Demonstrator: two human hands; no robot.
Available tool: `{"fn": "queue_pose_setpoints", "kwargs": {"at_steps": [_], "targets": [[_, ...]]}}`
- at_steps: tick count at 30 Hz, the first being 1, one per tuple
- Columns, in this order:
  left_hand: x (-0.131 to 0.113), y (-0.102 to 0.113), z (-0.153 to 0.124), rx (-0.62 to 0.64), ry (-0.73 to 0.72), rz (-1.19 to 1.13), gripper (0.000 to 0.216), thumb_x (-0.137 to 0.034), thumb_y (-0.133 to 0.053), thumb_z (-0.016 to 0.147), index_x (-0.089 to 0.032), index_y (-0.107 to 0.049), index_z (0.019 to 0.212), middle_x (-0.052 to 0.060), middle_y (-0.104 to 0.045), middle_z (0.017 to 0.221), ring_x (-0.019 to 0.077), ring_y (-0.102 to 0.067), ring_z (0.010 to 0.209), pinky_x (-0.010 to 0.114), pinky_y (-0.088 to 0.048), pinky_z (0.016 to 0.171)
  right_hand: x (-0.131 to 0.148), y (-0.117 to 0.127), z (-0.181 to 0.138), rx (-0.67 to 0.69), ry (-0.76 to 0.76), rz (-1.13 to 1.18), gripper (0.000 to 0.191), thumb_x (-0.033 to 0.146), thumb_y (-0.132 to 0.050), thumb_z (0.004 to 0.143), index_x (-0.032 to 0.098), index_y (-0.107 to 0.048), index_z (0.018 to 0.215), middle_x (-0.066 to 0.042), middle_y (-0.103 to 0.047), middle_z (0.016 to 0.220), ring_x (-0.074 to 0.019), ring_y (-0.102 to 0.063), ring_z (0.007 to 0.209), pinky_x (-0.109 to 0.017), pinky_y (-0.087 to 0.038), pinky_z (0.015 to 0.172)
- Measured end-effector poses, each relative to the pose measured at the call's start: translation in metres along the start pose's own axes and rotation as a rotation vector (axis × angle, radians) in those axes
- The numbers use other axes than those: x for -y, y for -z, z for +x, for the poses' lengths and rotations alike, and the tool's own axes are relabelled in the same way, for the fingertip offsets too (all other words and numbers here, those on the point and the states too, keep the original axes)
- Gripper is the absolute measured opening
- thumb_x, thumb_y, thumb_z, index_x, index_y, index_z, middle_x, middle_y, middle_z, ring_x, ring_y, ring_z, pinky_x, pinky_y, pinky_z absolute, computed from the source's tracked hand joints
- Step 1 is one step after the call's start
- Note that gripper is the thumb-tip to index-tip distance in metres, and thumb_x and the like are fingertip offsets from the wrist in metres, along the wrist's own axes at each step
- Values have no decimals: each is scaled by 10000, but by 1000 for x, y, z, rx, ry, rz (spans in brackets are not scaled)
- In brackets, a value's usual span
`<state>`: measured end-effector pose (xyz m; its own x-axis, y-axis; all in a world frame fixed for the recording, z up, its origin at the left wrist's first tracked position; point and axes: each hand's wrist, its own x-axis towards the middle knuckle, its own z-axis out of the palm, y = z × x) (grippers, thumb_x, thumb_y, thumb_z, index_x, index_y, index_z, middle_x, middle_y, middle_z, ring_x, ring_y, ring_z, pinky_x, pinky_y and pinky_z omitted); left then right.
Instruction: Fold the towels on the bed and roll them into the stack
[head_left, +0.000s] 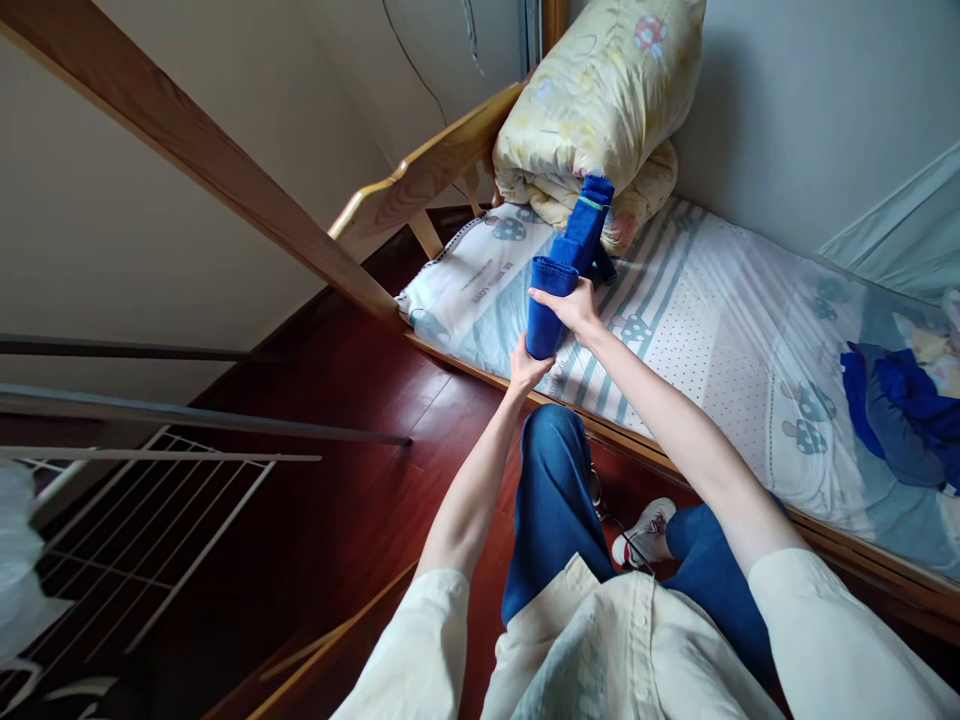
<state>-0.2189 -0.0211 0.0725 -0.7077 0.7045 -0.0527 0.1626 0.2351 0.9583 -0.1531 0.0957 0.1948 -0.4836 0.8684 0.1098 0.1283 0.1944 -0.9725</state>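
A tightly folded blue cloth bundle (pixel 545 320) is between my two hands at the near side of the bed. My left hand (pixel 531 368) grips its lower end, with the thumb on one side. Around the upper right part my right hand (pixel 574 306) is closed, its thumb lying across the bundle's front. Just beyond, in line with it, more folded blue cloth (pixel 583 230) reaches toward the quilt, and a light green stripe crosses its far end. Whether these pieces touch is hard to tell. The exact kind of garment does not show.
A rolled yellow quilt (pixel 600 100) stands at the head of the bed (pixel 712 290). Crumpled blue and grey clothes (pixel 900 400) lie at the right. Left are a slanting wooden post (pixel 225 170), metal bars and a white wire rack (pixel 180 540). The floor is dark red.
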Motion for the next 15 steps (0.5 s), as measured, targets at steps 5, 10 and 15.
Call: {"fn": "queue_pose_setpoints", "kwargs": {"at_steps": [5,10,15], "targets": [[26,0,8,-54,16,56,732,-205,-821,584,-226,-572,1272,48,-696,1036,329,-666,1095,457,-519,1021,-23,-17,14,-63,-59,21,590,597,-927,649,193,-721,1026,-69,-797,1001,-300,-724,1187,-457,-555,1109],[43,-5,16,-74,24,117,750,-168,-766,635,-218,-523,1343,101,-662,1242,352,-595,1257,494,-434,1148,-40,-18,37,-11,-78,-18,616,641,-894,672,174,-713,1031,-74,-778,1027,-313,-717,1194,-493,-526,1137],[53,-13,17,-85,80,195,742,-160,-752,655,-203,-504,1353,134,-617,1255,398,-533,1329,569,-372,1184,-48,-24,35,39,-68,-45,618,625,-912,652,189,-691,1030,-65,-767,1011,-314,-712,1189,-496,-512,1151]]}}
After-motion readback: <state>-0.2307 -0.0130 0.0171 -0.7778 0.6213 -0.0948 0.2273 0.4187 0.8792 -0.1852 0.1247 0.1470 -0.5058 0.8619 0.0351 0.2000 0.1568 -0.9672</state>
